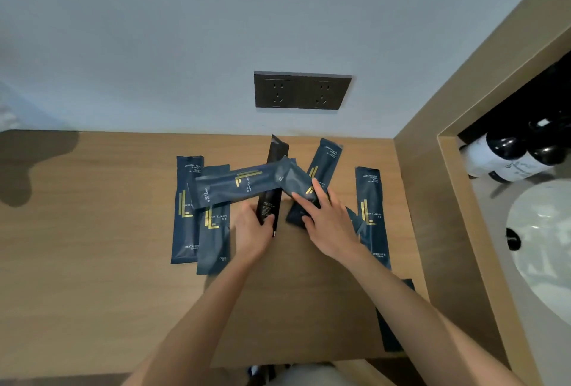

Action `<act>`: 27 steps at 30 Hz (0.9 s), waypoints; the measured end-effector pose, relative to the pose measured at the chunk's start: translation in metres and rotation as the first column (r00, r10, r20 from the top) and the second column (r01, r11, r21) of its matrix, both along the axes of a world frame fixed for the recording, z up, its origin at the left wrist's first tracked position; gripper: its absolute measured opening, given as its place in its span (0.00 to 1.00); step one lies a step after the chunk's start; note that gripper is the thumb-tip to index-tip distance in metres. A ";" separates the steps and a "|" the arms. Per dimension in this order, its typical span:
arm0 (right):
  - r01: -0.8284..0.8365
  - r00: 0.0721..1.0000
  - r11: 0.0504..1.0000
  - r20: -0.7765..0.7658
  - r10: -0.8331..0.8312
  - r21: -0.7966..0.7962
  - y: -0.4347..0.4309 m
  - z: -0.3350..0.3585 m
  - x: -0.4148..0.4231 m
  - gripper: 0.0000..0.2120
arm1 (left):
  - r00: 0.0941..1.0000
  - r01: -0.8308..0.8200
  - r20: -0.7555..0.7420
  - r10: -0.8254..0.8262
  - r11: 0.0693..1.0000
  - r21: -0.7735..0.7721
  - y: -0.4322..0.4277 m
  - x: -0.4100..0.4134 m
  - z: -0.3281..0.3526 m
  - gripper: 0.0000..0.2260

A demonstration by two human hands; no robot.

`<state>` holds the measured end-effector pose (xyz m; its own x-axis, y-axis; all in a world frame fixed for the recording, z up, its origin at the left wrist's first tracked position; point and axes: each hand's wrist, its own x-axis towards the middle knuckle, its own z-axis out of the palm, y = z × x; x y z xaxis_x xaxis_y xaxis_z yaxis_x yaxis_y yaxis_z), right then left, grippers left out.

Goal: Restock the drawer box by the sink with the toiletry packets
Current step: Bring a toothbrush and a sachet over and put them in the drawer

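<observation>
Left hand (253, 226) grips the black packet (274, 169); right hand (328, 219), spread flat, apparently presses a navy packet (293, 178), both near the counter's (92, 262) rear edge. Advise aligning ends before lifting together.

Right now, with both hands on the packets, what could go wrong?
1. The left hand grips the black packet, which lies under the crosswise blue packet; pulling it out may drag that one along.
2. The right hand rests on overlapping packets; one could slip away when lifted.

At least eight dark packets (372, 215), two hands (251, 231) (327, 225), one double socket (302, 90), one sink (543, 262)
</observation>
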<state>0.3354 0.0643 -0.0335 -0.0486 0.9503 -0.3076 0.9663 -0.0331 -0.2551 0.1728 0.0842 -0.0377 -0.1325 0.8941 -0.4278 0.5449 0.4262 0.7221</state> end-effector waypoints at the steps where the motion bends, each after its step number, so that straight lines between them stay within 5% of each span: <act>1: 0.015 1.000 1.000 0.007 -0.015 0.000 0.001 0.000 0.002 0.24 | 0.998 -0.019 0.054 0.020 1.000 -0.007 0.000 -0.005 0.004 0.12; 6: 0.065 0.998 0.990 -0.009 -0.066 -0.123 0.000 0.001 0.015 0.25 | 0.995 0.029 0.099 -0.020 0.995 -0.092 -0.006 -0.032 0.020 0.08; 11: 0.096 0.982 0.970 -0.136 -0.129 -0.225 0.001 0.009 0.023 0.24 | 0.971 -0.034 0.237 0.023 0.999 0.043 -0.026 -0.064 0.043 0.11; 19: 0.126 0.908 0.989 -0.391 -0.149 -0.083 -0.006 0.051 0.010 0.20 | 0.976 -0.118 0.208 0.064 0.958 0.259 -0.062 -0.097 0.092 0.07; 21: 0.132 0.820 0.987 -0.550 -0.159 -0.089 -0.012 0.070 -0.001 0.19 | 0.971 -0.111 0.235 0.044 0.953 0.282 -0.067 -0.098 0.105 0.07; 27: 0.205 0.345 0.937 -0.875 -0.339 -0.282 -0.019 0.125 -0.032 0.25 | 0.948 0.051 0.281 -0.150 0.942 0.331 -0.076 -0.073 0.129 0.09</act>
<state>0.3035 0.0457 0.0918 -0.1038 0.9323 -0.3465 0.0928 -0.3378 -0.9366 0.0997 0.0077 0.0916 0.0544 0.9905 -0.1261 0.3108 0.1032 0.9449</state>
